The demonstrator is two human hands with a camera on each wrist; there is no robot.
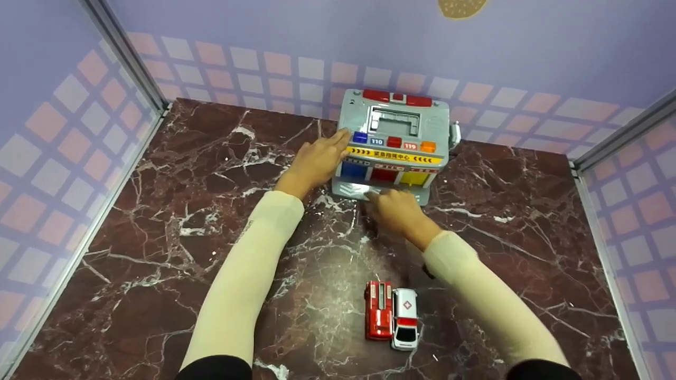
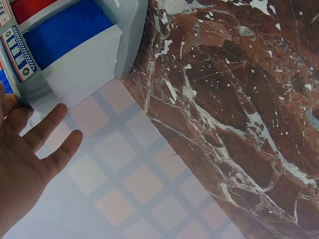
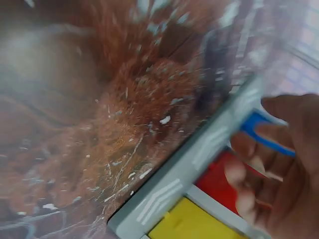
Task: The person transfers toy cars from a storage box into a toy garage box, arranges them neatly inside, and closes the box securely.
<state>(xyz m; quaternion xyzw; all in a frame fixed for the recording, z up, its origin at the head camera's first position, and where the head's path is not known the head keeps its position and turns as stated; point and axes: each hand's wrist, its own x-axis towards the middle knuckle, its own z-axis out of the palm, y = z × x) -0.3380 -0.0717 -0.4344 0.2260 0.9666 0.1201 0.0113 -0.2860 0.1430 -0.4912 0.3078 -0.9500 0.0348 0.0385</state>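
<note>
A grey toy garage [image 1: 392, 124] stands by the back wall, with blue, red and yellow doors [image 3: 197, 224] along its front. My left hand [image 1: 319, 158] rests on its left front corner, fingers fairly straight; in the left wrist view, the hand [image 2: 25, 159] lies beside the garage's grey side [image 2: 84, 64]. Over the front ramp [image 1: 351, 190] is my right hand [image 1: 398, 211], near the blue and red doors. In the right wrist view, the fingers of that hand [image 3: 284, 164] are loosely bent and blurred, with nothing seen between them.
A red toy fire truck [image 1: 379, 311] and a white toy ambulance [image 1: 406, 319] stand side by side, nearer to me on the dark red marbled surface [image 1: 211, 211]. Tile-patterned panels [image 1: 280, 68] enclose the back and both sides. A white handset-like part [image 1: 455, 134] sits on the garage's right side.
</note>
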